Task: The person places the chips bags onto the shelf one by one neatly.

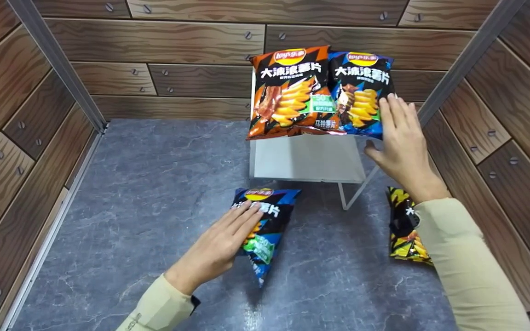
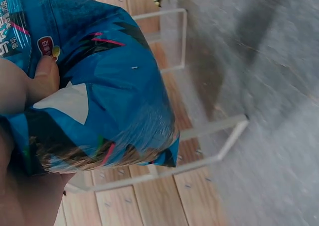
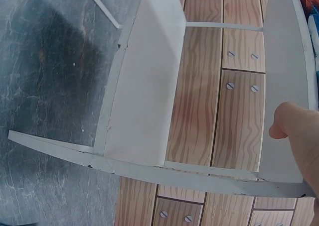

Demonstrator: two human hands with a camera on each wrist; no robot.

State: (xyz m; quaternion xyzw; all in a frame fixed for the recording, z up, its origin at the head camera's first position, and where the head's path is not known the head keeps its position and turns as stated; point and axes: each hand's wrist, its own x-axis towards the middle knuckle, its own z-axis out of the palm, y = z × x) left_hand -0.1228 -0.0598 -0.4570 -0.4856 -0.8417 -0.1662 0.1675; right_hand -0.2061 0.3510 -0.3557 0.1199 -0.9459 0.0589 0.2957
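Note:
My left hand (image 1: 219, 239) grips a blue and black bag of potato chips (image 1: 276, 216). Its fingers lie across the printed front, while in the left wrist view the thumb (image 2: 47, 79) presses on the blue back. On top of a white two-tier rack (image 1: 306, 158) lie an orange chip bag (image 1: 288, 92) and, side by side with it, another blue chip bag (image 1: 361, 92). My right hand (image 1: 403, 138) rests with straight fingers along the right edge of that second blue bag. In the right wrist view its thumb (image 3: 281, 121) stands out below the top shelf.
A yellow and black chip bag (image 1: 410, 230) lies on the grey marbled floor (image 1: 164, 184), partly covered by the right sleeve. Wood-patterned walls (image 1: 177, 41) with metal corner strips enclose the space. The rack's thin legs (image 1: 348, 200) reach forward over the floor.

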